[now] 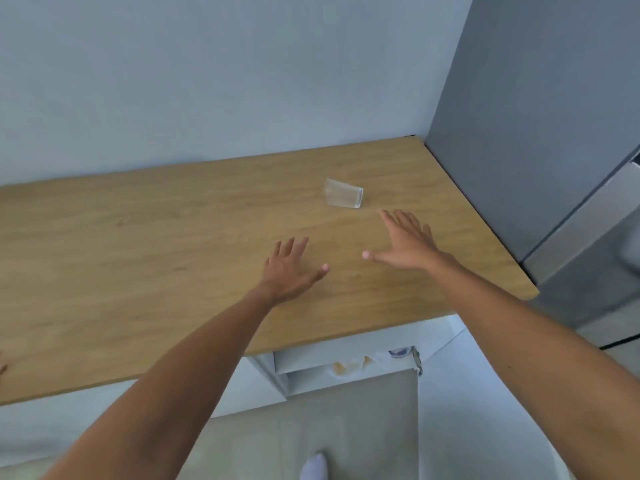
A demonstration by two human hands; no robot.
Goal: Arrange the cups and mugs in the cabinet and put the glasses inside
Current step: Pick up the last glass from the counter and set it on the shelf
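Glasses are down to one clear glass (343,193) on the wooden counter (138,244), just beyond the right hand (405,242) — both it and the left hand (289,268) spread and empty — while the open cabinet (346,362) below waits, so little seems left.

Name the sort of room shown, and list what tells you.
Probably a home kitchen: a wooden counter with a glass on it, a steel fridge beside it, and an open cabinet below.
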